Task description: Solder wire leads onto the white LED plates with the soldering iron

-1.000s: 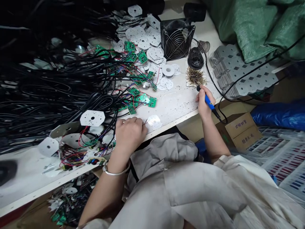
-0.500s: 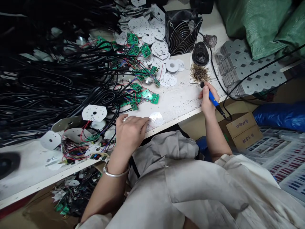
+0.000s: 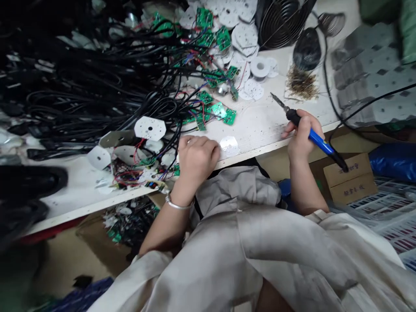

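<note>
Our right grip (image 3: pixel 303 138) is clamped on a soldering iron (image 3: pixel 320 141), its tip pointing across the bench (image 3: pixel 260 125). Our left grip (image 3: pixel 196 158) lies open on the bench, fingertips just beside a white disc (image 3: pixel 229 146).

Head-worn camera, looking down at the bench
And we're up on the person's head, facing forward and down, close above the left hand (image 3: pixel 196 160) and right hand (image 3: pixel 303 141), with the workbench (image 3: pixel 260 125) slanting across the frame beyond them

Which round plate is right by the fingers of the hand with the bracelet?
The shiny one past the left hand, alone near the table edge, with no wires.
</note>
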Available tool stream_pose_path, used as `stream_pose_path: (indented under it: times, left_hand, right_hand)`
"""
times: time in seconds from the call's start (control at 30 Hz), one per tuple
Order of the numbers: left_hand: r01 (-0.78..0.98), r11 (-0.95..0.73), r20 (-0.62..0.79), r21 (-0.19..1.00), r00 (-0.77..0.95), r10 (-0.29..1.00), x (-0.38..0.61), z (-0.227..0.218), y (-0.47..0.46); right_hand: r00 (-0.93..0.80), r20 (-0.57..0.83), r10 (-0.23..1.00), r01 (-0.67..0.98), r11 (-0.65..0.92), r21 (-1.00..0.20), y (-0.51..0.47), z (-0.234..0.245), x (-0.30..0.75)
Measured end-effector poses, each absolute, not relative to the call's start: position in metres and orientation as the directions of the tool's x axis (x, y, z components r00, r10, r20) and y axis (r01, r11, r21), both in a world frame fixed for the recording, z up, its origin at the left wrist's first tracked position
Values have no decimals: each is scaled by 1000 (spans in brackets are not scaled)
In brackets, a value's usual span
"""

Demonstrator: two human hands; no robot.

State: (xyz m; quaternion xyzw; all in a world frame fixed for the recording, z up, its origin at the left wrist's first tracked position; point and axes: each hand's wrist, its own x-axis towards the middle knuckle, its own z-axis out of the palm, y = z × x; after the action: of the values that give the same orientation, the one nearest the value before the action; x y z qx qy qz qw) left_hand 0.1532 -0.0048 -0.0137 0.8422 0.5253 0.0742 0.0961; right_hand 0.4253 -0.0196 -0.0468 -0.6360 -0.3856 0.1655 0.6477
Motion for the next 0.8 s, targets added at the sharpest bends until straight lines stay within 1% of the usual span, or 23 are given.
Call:
stream_pose_path:
  times: [0.1,0.17,0.3,0.47,0.8]
  left_hand:
    - [827,-447,69,341,452,889,155,-22,-3]
    - [802,-472,92,366,473,876,154,-27,-1]
    - [764,-563,152,314,545,824,151,-30,1]
    - [713,-648,221,268,609,761,147,-31,2]
    - [702,-650,155,290,636,756,144,-29,8]
  right_hand:
    - [567,219,794,174,144,-974,-38,-42,390]
    - [508,170,844,123,124,-985,-48,-41,372]
    - [403,83,911,113,40,-993,-62,-42,357]
    - [323,79,943,76,57,-995,-65,-43,360]
    - [266,46,963,136,10,-991,-62,-41,358]
